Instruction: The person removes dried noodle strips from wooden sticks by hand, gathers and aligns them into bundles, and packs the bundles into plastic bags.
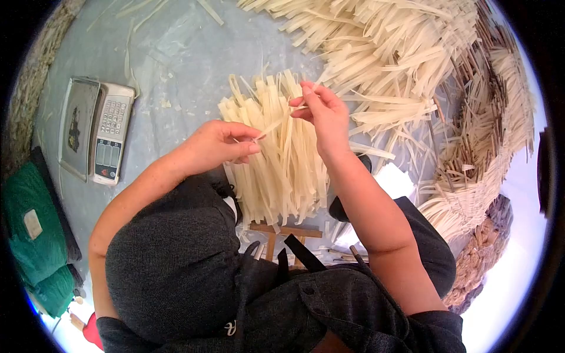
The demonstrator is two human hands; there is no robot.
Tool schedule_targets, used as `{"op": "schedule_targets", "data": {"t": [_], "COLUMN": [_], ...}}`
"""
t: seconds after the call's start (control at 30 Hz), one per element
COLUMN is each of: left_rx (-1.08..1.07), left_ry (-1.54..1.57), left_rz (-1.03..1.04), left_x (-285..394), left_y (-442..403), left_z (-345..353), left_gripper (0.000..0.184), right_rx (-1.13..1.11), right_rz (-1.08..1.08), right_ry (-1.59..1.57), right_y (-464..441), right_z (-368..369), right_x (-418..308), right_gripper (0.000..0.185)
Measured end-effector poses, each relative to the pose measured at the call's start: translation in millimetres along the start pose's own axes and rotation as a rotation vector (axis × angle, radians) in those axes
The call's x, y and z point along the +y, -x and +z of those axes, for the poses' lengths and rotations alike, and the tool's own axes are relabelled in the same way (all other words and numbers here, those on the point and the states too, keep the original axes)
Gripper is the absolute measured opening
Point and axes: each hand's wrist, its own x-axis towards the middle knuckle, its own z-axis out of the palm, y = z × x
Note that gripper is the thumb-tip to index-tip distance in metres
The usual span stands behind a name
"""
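Far across the grey floor sheet, along its right side, sits a large heap of pale strips; expect it bulky and springy, best scooped from underneath. The bundle sits centrally, towards the sheet's near side. It should be light, dry and floppy, likely to shed if lifted by loose tips, so hold it around its middle. The narrow strip above it looks thin and bendable, perhaps easily split; pinch it flat near one end. Your left hand has thumb and fingers closed on it; your right hand, apart from the left, has bent fingertips drawn close, but you can't tell whether they grip anything.

Your dark clothing hides the sheet's near edge. The heap runs out of view at the top. You can't tell whether the bundle rests on the wooden frame. The narrow strip's far end blends into the bundle.
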Motion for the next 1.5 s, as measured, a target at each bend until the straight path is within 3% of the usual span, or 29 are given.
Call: {"op": "schedule_targets", "data": {"t": [0.17,0.23,0.27,0.33,0.37,0.4,0.47,0.53,0.57,0.63,0.7,0.73,0.77,0.83,0.9,0.93,1.0,1.07,1.13,1.2,1.3,1.4,1.47,1.5], "left_rx": [-0.014,-0.035,-0.019,-0.015,-0.098,-0.179,-0.264,-0.346,-0.247,-0.156,0.171,0.221,0.226,0.399,0.39,0.382,0.248,0.096,0.063,0.054,0.175,0.298,0.171,0.112], "left_ry": [-0.009,-0.072,-0.147,-0.228,-0.336,-0.445,-0.343,-0.244,-0.26,-0.269,0.227,0.27,0.266,0.392,0.335,0.285,0.338,0.4,0.469,0.496,0.53,0.488,0.491,0.454], "left_rz": [0.028,0.013,-0.039,-0.079,-0.075,-0.068,-0.066,-0.068,0.002,0.067,-0.021,-0.026,-0.026,-0.279,-0.375,-0.471,-0.442,-0.421,-0.486,-0.518,-0.475,-0.414,-0.443,-0.439], "left_x": [15,18,18,19,18,18,18,18,16,7,-9,-27,-54,-108,-132,-137,-138,-137,-129,-125,-113,-95,-110,-130], "left_y": [8,8,8,7,8,7,5,1,-1,-7,-17,-22,-27,-38,-44,-44,-41,-49,-56,-54,-49,-46,-49,-57], "left_z": [2,2,2,1,1,2,4,4,3,1,-14,-25,-33,-43,-39,-36,-26,-12,-5,-4,-6,-13,-33,-42], "left_gripper": [0.043,0.045,0.043,0.041,0.037,0.034,0.031,0.028,0.031,0.035,0.043,0.055,0.055,0.063,0.07,0.077,0.076,0.075,0.071,0.07,0.069,0.063,0.066,0.068], "right_rx": [0.007,-0.124,-0.112,-0.278,-0.265,-0.304,-0.32,-0.676,-0.668,-0.416,-0.323,-0.275,-0.229,-0.13,-0.012,0.076,0.199,0.069,0.062,-0.009,-0.004,-0.143,-0.005,-0.004], "right_rz": [0.024,0.178,0.177,-0.039,-0.027,-0.566,-1.108,-0.16,-0.159,-0.205,-0.136,-0.033,0.072,-0.017,-0.106,-0.156,-0.189,0.357,0.245,0.302,0.221,0.163,0.216,0.164], "right_ry": [0.025,0.349,0.349,1.314,1.317,1.315,1.266,1.286,1.292,1.127,0.956,0.883,0.808,0.784,0.764,0.905,1.056,1.086,1.149,0.947,0.935,0.868,0.686,0.686], "right_y": [13,14,22,45,52,59,72,81,78,66,51,44,37,18,-6,-18,-27,-28,-20,-12,-14,-24,-31,-57], "right_z": [-16,-28,-24,-15,-12,-6,-6,-15,-24,-45,-56,-58,-61,-73,-102,-127,-149,-145,-118,-75,-34,-31,-48,-89], "right_x": [1,1,-13,-43,-38,-30,-15,4,11,24,34,38,43,59,79,90,104,120,153,143,131,124,116,182], "right_gripper": [0.026,0.034,0.034,0.039,0.039,0.034,0.028,0.027,0.027,0.024,0.023,0.027,0.031,0.036,0.042,0.052,0.063,0.07,0.072,0.071,0.073,0.075,0.072,0.065]}}
